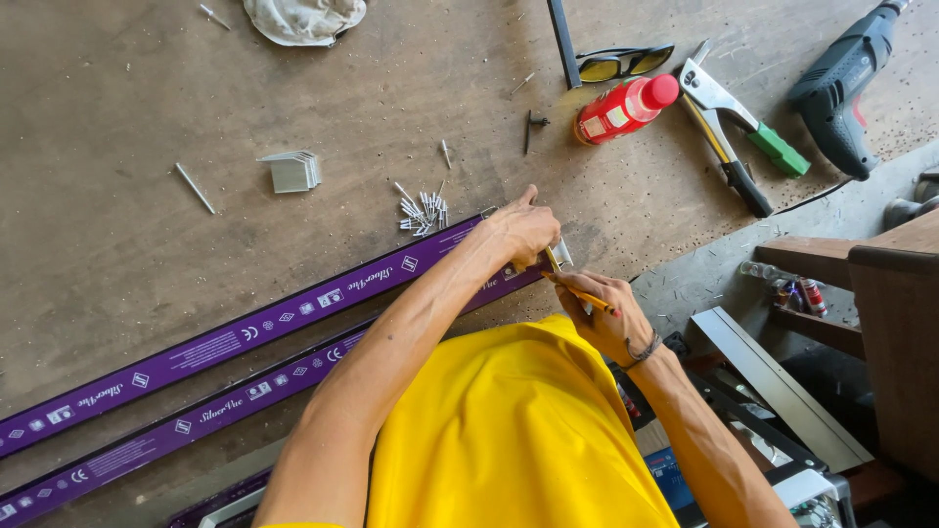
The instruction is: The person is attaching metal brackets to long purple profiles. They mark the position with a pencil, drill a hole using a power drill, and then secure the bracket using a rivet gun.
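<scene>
- Head view: the left hand presses down on the right end of a purple-wrapped rail lying across the table.
- The right hand, just near of it, pinches a yellow pencil against that end.
- Loose rivets lie just left.

Two purple strips are marked with small white signs. A yellow pencil is seen. A red bottle and a yellow shirt are seen. A green-handled tool is seen.
</scene>
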